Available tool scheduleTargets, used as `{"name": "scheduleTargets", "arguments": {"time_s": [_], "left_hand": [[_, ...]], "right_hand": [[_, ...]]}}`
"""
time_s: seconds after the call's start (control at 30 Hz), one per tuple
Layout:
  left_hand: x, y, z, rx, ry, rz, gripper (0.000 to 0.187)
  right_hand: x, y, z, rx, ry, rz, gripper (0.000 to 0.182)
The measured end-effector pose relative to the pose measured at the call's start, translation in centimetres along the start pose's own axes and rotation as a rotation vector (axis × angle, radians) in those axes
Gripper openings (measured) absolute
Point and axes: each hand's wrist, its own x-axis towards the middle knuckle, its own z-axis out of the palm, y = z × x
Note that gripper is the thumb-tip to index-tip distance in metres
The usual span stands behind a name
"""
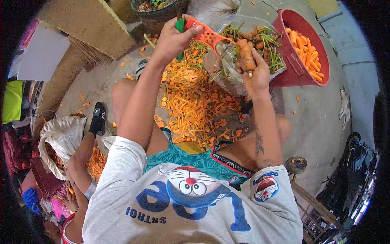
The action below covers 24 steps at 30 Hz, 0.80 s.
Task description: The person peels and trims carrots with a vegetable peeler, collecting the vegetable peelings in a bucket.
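My left hand [174,38] is closed around the handle of an orange-red peeler [209,36] with round holes in it. A slim green handle [179,25] with a dark upper end is also in that hand, partly hidden by the palm. In my right hand [259,75] is a thick carrot [246,56] with rough, brownish skin, held upright by fingers and thumb. The peeler's head is right beside the carrot's upper left side. Behind the carrot, a clear plastic bag [227,79] holds unpeeled carrots with green stems [270,40].
A red tub [278,75] of peeled carrots [306,53] lies tilted at right. Peelings and carrot slices [187,101] cover the floor between my legs. A dark bucket [156,16] stands at the back. At left are a white sack [61,138] and another person's leg [81,156].
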Motion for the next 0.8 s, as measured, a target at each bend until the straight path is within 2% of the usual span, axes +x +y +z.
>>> {"name": "scheduleTargets", "arguments": {"time_s": [0.1,0.13,0.17,0.23,0.27,0.33,0.37,0.4,0.43,0.5,0.53,0.57,0.6,0.63,0.7,0.77,0.8], "left_hand": [[-1.0,0.5,1.8,0.001,-0.036,-0.023,0.018],[-1.3,0.4,2.9,0.024,-0.071,0.133,0.017],[-1.4,0.3,3.0,0.023,-0.069,0.13,0.017],[-1.2,0.1,2.9,0.176,-0.093,0.338,0.017],[-0.1,-0.7,2.2,0.27,0.058,0.349,0.018],[2.6,-2.9,-1.3,0.171,0.144,0.286,0.017],[3.0,-2.9,-2.0,0.067,0.224,0.227,0.017],[2.8,-3.1,-2.1,0.044,0.274,0.181,0.025],[2.1,-2.8,-1.0,0.043,0.272,0.188,0.025],[-0.7,-2.1,3.2,0.215,0.152,0.268,0.026],[-2.2,-0.4,4.9,0.111,0.024,0.42,0.027],[-1.6,-0.3,4.5,0.106,0.028,0.417,0.027],[-0.9,-0.8,3.5,0.225,0.122,0.299,0.025],[-0.2,-1.1,2.3,0.344,0.214,0.177,0.023],[2.0,-2.1,-0.4,0.15,0.303,0.288,0.014],[0.8,-1.2,0.5,0.055,0.318,0.171,0.015],[-0.2,-1.0,2.0,0.054,0.315,0.176,0.015]], "right_hand": [[-0.6,0.5,1.3,-0.143,-0.093,-0.008,0.036],[-0.6,1.0,2.0,-0.109,-0.059,0.004,0.037],[-0.8,0.9,2.4,-0.111,-0.059,0.007,0.037],[-1.8,0.4,3.3,-0.052,0.067,0.105,0.038],[-1.8,0.5,2.6,-0.051,0.07,0.113,0.038],[-1.4,0.2,1.0,-0.017,-0.183,0.141,0.038],[-1.5,0.2,1.1,-0.015,-0.185,0.139,0.038],[-1.6,-0.1,1.3,-0.036,-0.108,0.144,0.038],[-1.5,-0.3,1.4,-0.056,-0.029,0.147,0.038],[-1.5,-0.3,1.6,-0.037,-0.067,0.16,0.037],[-2.0,-0.4,3.2,-0.043,0.016,0.135,0.036],[-2.2,-0.5,4.0,-0.05,0.1,0.113,0.036],[-1.8,0.0,2.1,-0.056,-0.032,0.104,0.035],[-1.9,0.2,1.1,-0.057,-0.027,0.116,0.035],[-1.6,0.0,0.5,-0.036,-0.134,0.173,0.033],[-1.3,0.0,0.7,-0.08,-0.136,0.119,0.034],[-0.9,0.3,0.2,-0.058,-0.143,0.106,0.036]]}}
